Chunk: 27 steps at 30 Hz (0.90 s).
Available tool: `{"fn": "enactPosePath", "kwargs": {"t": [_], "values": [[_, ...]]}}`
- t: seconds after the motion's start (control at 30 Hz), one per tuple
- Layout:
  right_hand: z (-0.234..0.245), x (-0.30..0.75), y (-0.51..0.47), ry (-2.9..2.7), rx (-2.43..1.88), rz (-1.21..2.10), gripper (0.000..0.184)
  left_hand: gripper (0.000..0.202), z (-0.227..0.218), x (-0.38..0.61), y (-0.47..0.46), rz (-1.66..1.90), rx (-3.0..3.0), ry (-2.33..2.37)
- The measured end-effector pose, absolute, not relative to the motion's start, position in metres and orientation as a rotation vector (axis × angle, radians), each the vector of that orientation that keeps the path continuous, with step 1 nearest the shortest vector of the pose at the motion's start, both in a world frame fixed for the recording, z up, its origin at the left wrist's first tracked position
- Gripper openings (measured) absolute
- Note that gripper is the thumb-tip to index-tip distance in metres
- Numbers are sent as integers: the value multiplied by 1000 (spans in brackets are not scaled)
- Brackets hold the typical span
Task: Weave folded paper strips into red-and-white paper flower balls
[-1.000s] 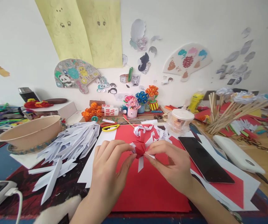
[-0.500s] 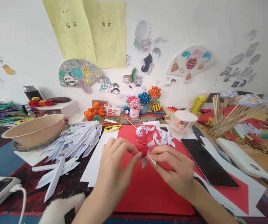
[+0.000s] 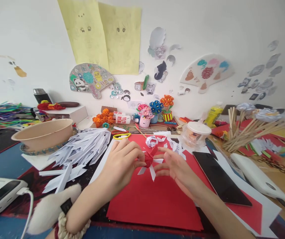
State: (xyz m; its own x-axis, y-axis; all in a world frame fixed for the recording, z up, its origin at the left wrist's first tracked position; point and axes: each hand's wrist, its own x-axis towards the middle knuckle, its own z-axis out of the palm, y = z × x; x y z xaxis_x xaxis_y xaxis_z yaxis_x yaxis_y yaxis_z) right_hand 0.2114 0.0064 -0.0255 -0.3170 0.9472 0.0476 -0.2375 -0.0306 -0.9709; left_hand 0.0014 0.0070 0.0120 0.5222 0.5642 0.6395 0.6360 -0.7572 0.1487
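A red and white folded-paper flower (image 3: 149, 159) is pinched between the thumb and fingers of my left hand (image 3: 126, 156). White paper strips stick out below it and to its right. Close to the flower's right side, my right hand (image 3: 178, 167) has its fingers spread and appears to hold nothing. Just behind them lies a crumpled white paper rose (image 3: 151, 141) on a stick. Loose white paper pieces (image 3: 176, 147) are scattered to the right of the rose. Red paper sheets (image 3: 154, 202) lie flat under both hands.
To the left are a heap of folded white paper strips (image 3: 83, 146) and a beige basin (image 3: 43, 134). Yellow-handled scissors (image 3: 121, 136) lie behind my left hand. On the right are a black phone (image 3: 222, 177), a white power bank (image 3: 258, 176), a lidded tub (image 3: 197, 131) and wooden sticks (image 3: 244, 131).
My right hand has let go of the paper flower and its fingers have opened. My left hand has turned, still pinching the flower, and the white strips now point further downward.
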Motion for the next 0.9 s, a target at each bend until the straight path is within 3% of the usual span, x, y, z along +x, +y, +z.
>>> {"fn": "enactPosePath", "kwargs": {"t": [0.13, 0.4, 0.7, 0.9], "values": [[-21, 208, 4, -1198, -559, 1850, 61, 18, 15, 3, 17, -989, -2760, -945], [-26, 209, 7, -1130, -536, 1866, 22, 10, 17, 5, 20, -1133, -2801, -1045], [-27, 207, 8, -1083, -563, 1848, 41, 10, 20, 5, 17, -1085, -2769, -1174], [-27, 208, 10, -1086, -630, 1863, 31, 11, 23, 5, 19, -1055, -2764, -1211]]}}
